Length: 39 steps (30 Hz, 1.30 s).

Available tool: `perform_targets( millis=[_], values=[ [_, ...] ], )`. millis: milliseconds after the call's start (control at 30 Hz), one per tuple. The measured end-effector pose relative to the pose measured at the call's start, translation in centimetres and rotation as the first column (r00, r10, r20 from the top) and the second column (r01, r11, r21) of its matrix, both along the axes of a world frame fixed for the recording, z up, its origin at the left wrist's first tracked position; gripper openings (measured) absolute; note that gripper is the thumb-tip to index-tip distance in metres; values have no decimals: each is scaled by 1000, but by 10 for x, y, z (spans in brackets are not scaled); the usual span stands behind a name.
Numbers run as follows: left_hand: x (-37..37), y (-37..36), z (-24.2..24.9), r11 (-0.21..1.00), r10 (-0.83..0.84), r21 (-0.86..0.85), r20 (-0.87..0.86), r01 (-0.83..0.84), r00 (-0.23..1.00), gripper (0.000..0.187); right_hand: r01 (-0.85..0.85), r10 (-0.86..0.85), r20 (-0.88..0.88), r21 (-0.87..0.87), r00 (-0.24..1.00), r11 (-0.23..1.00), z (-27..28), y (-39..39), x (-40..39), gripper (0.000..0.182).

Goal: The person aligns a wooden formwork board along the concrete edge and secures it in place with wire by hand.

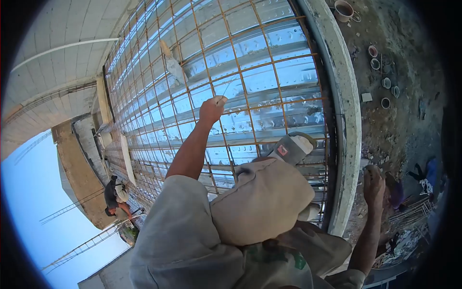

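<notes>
My left hand (pixel 211 110) reaches over the rusty rebar mesh (pixel 239 69), its fingers pinched together. A thin wire (pixel 228 86) seems to stick out from the fingertips. Beneath the mesh lies shiny corrugated metal decking (pixel 284 72). My right hand (pixel 374 185) hangs out past the concrete edge, curled closed; whatever is inside it, if anything, cannot be seen. My bent knee in tan trousers (pixel 262 202) fills the lower middle, with a grey shoe (pixel 291 148) resting on the mesh beyond it.
A concrete edge beam (pixel 345 96) borders the deck, with a drop to dirt ground holding several buckets (pixel 375 63) and a person (pixel 427 176). Another person (pixel 117 197) bends over at the far left. A pale bag-like piece (pixel 175 71) lies on the mesh.
</notes>
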State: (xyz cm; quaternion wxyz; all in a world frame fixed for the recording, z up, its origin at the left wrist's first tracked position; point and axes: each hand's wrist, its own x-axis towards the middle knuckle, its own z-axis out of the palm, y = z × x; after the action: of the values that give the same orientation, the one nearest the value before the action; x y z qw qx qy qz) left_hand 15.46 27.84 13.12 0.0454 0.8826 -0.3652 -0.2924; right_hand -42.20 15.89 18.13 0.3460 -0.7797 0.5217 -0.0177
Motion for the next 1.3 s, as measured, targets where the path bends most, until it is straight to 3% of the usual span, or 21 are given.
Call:
perform_targets(
  millis=[33,133,267,367,400,433,467,500,567,633,667,700,767,800,900,933,967,1000,1100,1167,1300],
  values=[
    [-10,-24,59,997,71,-17,-182,-75,981,33,63,-63,-4,76,998,995,40,16,11,10],
    [-35,-66,145,994,95,-13,-327,-105,940,35,147,-173,106,219,979,965,91,38,44,13],
    [-76,-118,250,989,23,-129,-389,-79,921,38,249,-299,234,221,925,943,180,47,108,14],
    [-120,-152,345,980,-54,-191,-543,-60,838,42,335,-446,362,330,819,883,258,42,167,25],
    [-140,-162,378,965,-87,-248,-605,-84,791,44,295,-416,358,347,836,890,287,39,184,37],
    [-157,-169,414,957,-120,-274,-669,-94,734,44,303,-372,440,221,817,927,309,40,204,45],
    [-171,-175,449,949,-153,-297,-723,-103,674,44,278,-374,446,267,813,923,329,40,223,48],
    [-183,-181,480,946,-205,-318,-737,-62,644,44,284,-351,516,207,782,936,362,34,239,45],
    [-197,-188,538,910,-251,-369,-855,-190,455,46,315,-332,580,134,744,940,409,24,255,42],
    [-199,-201,588,873,-308,-413,-879,-261,364,44,-12,-236,756,306,610,952,439,20,260,37],
    [-196,-206,608,828,-345,-434,-893,-356,287,42,12,-246,757,300,605,954,456,21,256,37],
    [-190,-212,624,832,-361,-443,-889,-333,281,42,-14,-319,726,413,609,911,479,21,246,37],
    [-178,-226,653,760,-465,-440,-882,-478,72,42,-12,-407,704,508,582,861,505,28,234,44],
    [-177,-231,665,769,-478,-454,-876,-451,66,42,9,-416,715,497,562,867,514,36,229,44],
    [-172,-239,682,685,-471,-514,-853,-516,224,38,147,-327,724,303,607,942,536,65,221,40],
    [-177,-239,686,669,-495,-533,-839,-518,224,38,229,-453,697,396,555,889,542,74,222,36],
    [-187,-235,689,681,-477,-552,-833,-481,281,37,299,-571,656,489,493,820,546,81,222,32],
    [-197,-230,689,693,-455,-566,-824,-446,338,35,294,-554,666,471,499,832,549,86,221,32],
    [-224,-193,672,851,-474,-512,-845,-116,247,33,492,-744,538,561,396,666,562,96,217,26],
    [-246,-165,661,902,-428,-409,-887,138,170,31,528,-756,526,546,389,651,574,103,206,26],
    [-272,-132,668,913,-389,-383,-921,139,17,35,627,-768,524,470,368,621,587,124,188,25]
  ],
)
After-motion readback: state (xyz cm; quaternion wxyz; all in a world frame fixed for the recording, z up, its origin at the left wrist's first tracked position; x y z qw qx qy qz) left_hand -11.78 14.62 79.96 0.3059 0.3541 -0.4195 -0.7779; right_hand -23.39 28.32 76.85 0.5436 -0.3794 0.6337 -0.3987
